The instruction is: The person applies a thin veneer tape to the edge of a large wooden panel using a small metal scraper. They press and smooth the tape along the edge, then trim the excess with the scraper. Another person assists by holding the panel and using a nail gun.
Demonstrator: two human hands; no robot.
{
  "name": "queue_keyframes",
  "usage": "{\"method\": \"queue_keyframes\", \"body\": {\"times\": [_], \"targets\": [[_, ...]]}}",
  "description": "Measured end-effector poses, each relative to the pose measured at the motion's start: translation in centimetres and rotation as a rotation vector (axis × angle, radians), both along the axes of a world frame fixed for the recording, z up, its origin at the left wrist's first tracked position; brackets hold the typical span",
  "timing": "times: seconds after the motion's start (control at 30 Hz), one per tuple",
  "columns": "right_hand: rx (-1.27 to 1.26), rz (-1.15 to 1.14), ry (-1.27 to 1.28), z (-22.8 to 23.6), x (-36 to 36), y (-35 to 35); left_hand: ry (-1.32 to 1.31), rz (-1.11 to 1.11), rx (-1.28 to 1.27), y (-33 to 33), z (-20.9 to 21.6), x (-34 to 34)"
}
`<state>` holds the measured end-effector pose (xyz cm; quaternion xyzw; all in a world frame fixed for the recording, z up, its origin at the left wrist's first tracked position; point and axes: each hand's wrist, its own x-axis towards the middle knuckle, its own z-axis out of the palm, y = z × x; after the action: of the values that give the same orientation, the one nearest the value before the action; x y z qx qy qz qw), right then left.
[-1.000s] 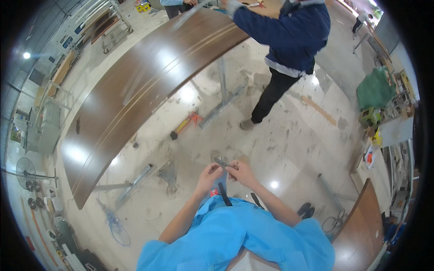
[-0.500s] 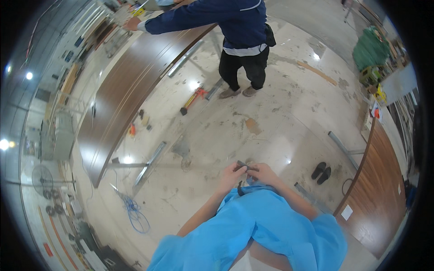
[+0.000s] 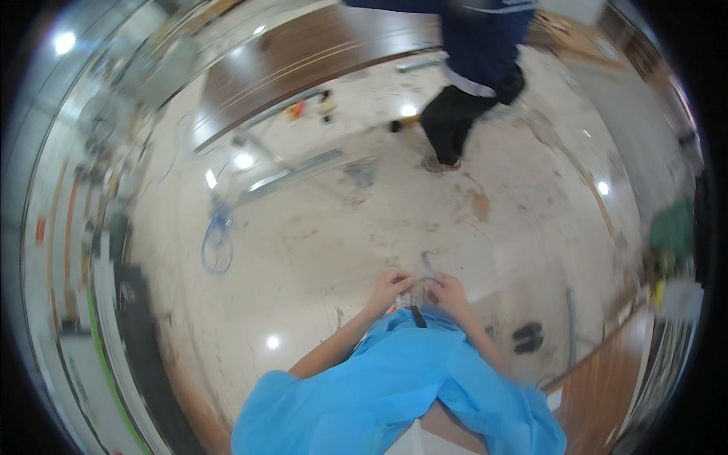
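Observation:
Both my hands are close together in front of my waist. My left hand (image 3: 393, 290) has its fingers curled into a pinch; what they hold, if anything, is too blurred to make out. Just to its right, my right hand (image 3: 447, 294) grips a thin grey strip (image 3: 428, 265) that sticks up past the fingertips, its kind unclear from blur. A dark strap (image 3: 418, 317) lies against the blue garment (image 3: 364, 371) below the hands. A small white and red patch shows between the hands, too smeared to name.
A long brown wood panel (image 3: 303, 57) lies raised at the back, with a person in dark blue (image 3: 485, 53) beside it. Metal legs (image 3: 296, 168), a blue coiled cord (image 3: 218, 239) and black slippers (image 3: 528, 337) are on the floor. Another brown panel (image 3: 599, 387) stands at right.
My hands have moved slightly apart from the dark piece they both held; a grey strip now rises from my right hand. The view has swung, and the person has stepped.

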<state>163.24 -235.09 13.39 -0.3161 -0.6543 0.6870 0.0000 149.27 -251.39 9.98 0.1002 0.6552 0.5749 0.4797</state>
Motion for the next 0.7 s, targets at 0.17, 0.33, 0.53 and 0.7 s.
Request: {"method": "queue_keyframes", "body": {"times": [0.17,0.33,0.53,0.7], "targets": [[-0.051,-0.034,-0.073,-0.9,-1.9,0.2,-0.184,0.159,0.047,-3.2,-0.9,-0.3],[0.105,0.106,-0.048,-1.9,-4.0,2.8,-0.189,0.459,0.072,-2.7,-1.2,0.1],[0.063,0.034,0.007,-1.9,-5.2,4.4,-0.015,0.326,-0.046,-2.0,-0.2,-0.2],[-0.020,0.006,0.026,-2.8,-5.5,3.0,0.107,0.245,-0.271,-1.8,1.6,-1.1]]}}
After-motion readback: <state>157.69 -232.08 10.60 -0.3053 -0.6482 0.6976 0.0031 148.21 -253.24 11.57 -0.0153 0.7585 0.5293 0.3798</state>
